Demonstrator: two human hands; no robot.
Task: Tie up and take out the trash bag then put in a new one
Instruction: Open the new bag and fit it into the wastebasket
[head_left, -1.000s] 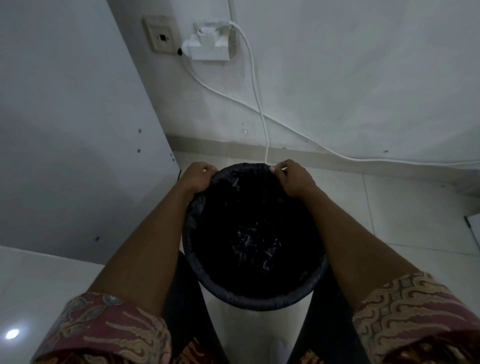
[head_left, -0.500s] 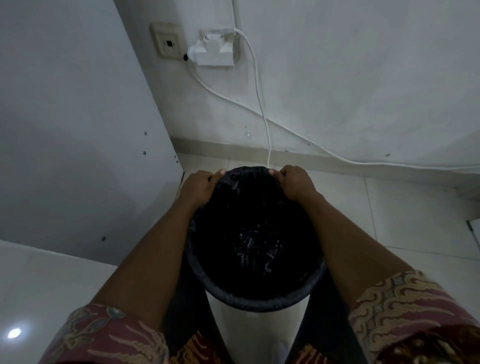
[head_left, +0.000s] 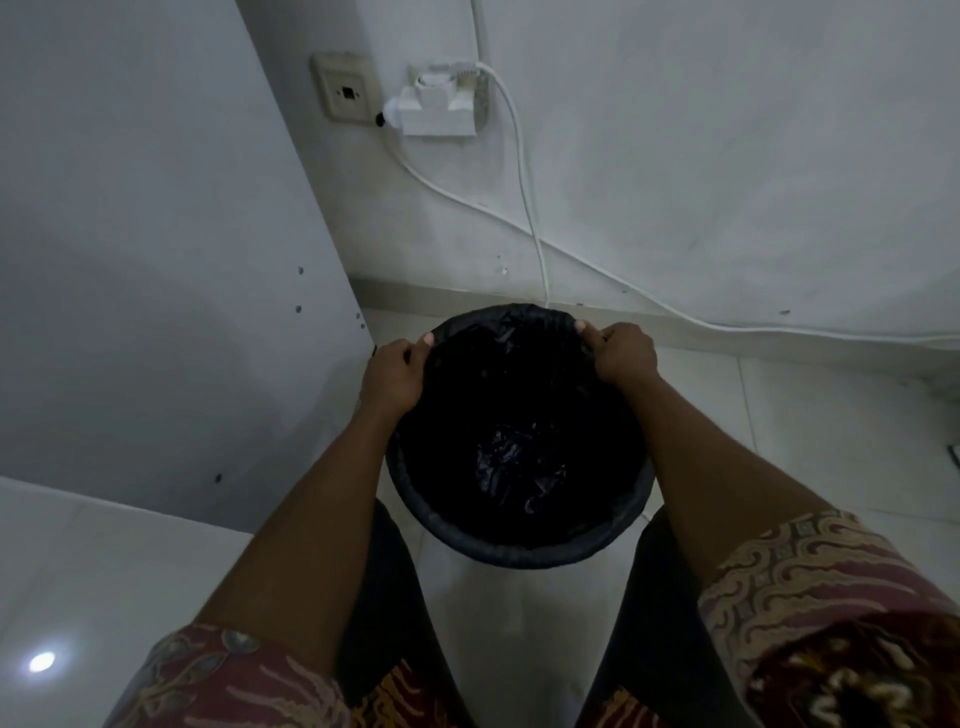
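Now, left hand (head_left: 390, 375) and right hand (head_left: 623, 353) both gripping black trash bag (head_left: 519, 457) rim, far side

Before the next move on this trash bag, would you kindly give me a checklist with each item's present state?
1. Left hand grips the trash bag at its far edge: ok.
2. Right hand grips the same edge: ok.
3. Bag folded over the near rim of the trash bin: ok.
4. Bag's mouth tied: not ok, it stands open.
5. What lies in the bag: cannot tell, too dark.
6. White cable behind the bin clear of both hands: ok.
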